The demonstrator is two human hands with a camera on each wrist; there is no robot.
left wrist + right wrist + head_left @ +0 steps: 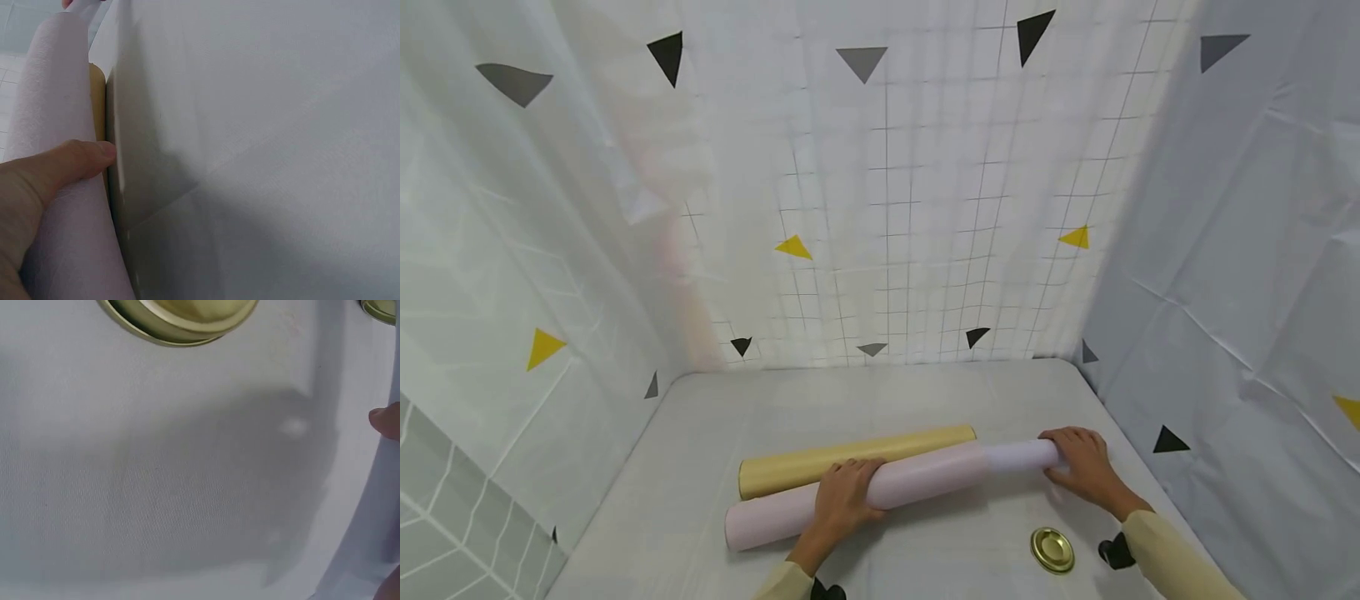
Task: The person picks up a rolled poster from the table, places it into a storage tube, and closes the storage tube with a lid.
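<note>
Where the head view looks down, a pale grey counter (715, 433), walled on three sides by white sheeting with a grid and black, grey and yellow triangles. Across it a pink roll (917, 479), a tan roll (850, 457) just behind and touching it. Left hand (844, 493) curled over the pink roll's middle, right hand (1086, 461) gripping its whitish right end. Near the right wrist, a brass lid (1051, 550). Left wrist view: thumb (75, 159) pressed on the pink roll (47, 87), tan roll (97, 100) wedged beside. Right wrist view: brass lid (181, 319) on grey cloth, a fingertip (386, 422) at the edge. No readable writing anywhere.
</note>
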